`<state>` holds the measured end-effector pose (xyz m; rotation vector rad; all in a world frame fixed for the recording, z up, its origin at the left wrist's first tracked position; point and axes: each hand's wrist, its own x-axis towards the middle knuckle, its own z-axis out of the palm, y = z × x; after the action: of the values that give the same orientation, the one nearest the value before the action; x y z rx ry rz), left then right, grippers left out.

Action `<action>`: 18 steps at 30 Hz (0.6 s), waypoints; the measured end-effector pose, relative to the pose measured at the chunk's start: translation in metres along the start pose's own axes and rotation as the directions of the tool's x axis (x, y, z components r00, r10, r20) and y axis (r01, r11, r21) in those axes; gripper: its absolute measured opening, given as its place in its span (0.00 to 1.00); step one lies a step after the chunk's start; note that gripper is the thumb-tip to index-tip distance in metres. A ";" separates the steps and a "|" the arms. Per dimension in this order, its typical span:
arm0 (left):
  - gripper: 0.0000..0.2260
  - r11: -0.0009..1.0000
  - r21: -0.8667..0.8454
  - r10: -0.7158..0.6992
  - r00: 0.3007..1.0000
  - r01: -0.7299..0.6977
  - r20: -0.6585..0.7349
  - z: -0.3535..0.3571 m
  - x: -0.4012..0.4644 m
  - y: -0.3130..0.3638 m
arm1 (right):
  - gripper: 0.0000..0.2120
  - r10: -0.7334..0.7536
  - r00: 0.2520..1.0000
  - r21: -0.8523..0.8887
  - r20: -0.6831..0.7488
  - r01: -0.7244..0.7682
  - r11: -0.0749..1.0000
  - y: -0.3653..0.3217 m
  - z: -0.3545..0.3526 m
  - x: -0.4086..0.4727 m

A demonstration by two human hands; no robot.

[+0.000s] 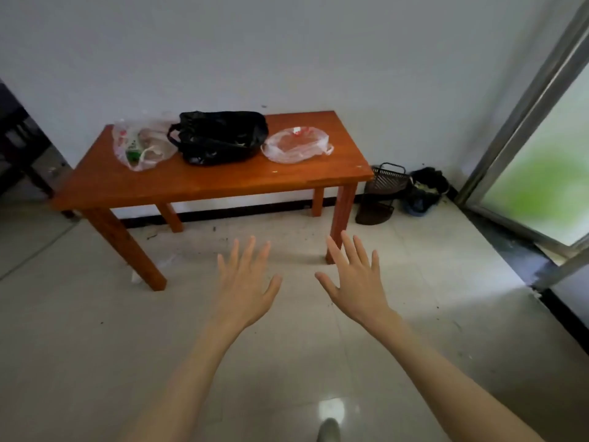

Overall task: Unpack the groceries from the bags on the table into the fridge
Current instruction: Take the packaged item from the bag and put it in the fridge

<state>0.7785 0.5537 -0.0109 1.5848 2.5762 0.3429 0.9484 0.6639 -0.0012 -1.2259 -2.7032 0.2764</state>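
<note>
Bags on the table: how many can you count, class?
3. A clear bag at the left end, a black bag in the middle, another clear bag to its right.

- Premises: a room in a home, probably an entry or utility area.
- Evidence: wooden table (223, 180) against a plain white wall (287, 59), tiled floor (79, 330), sliding glass door (541, 148).
- Plastic bags (220, 137) on the table; a basket (387, 178) and indistinct clutter in the corner.
</note>
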 end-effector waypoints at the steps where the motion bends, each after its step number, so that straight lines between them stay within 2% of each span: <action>1: 0.29 1.000 -0.013 -0.027 1.000 0.027 -0.008 -0.003 0.004 -0.014 | 0.32 -0.029 1.000 -0.007 0.010 0.029 1.000 -0.011 0.003 0.014; 10: 0.29 0.966 -0.106 -0.247 0.962 0.236 -0.115 -0.027 0.080 -0.116 | 0.32 -0.258 0.966 -0.002 0.020 0.258 0.966 -0.097 0.025 0.161; 18: 0.29 0.940 -0.102 -0.338 0.924 0.324 -0.178 -0.060 0.175 -0.194 | 0.33 -0.384 0.923 0.064 0.009 0.383 0.921 -0.158 0.042 0.302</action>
<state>0.5183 0.6165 0.0064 1.1107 2.8755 0.5721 0.6284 0.7857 0.0157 -0.6546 -2.8510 0.3156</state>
